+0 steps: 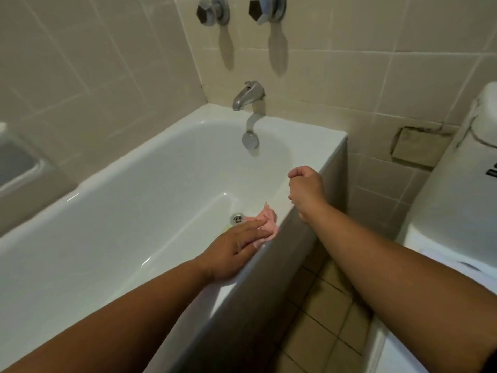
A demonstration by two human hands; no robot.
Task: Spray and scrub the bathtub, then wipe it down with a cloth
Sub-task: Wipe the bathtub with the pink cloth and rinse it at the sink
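The white bathtub [161, 200] was seen filling most of the view. Its shell was rigid and fixed, and its glazed surface was glossy and, going by the sheen, judged slippery under a rag. Nothing there was to be lifted, only rubbed. Beige wall tiles [94, 63] with pale grout were noted behind it. A smooth, rounded white toilet cistern [457, 184] was noted to the right. Tan floor tiles [322, 319] were glimpsed below the tub's flat front panel [255, 305].

The left hand [231, 254] was laid on the near rim with its grip spread. Its fingers were held straight and flat, pressing the pink cloth [267, 224] against the rim's inner edge, just beside the drain [237, 218]. The right hand [306, 189] was held over the same rim further along, toward the tap end. Its grip was drawn into a fist, with nothing seen in it.

The cloth was shown crumpled, thin and soft, plainly light. It was judged likely to bunch and slip from under flat fingers. A hold through its gathered middle, palm spread over it, was therefore thought best for the curved walls. Whether it was wet could not be told.

The curved spout [247, 95], dull grey metal, was mounted above the far rim. A round overflow plate [250, 140] was fixed beneath it, and the small chromed drain was set in the tub floor.
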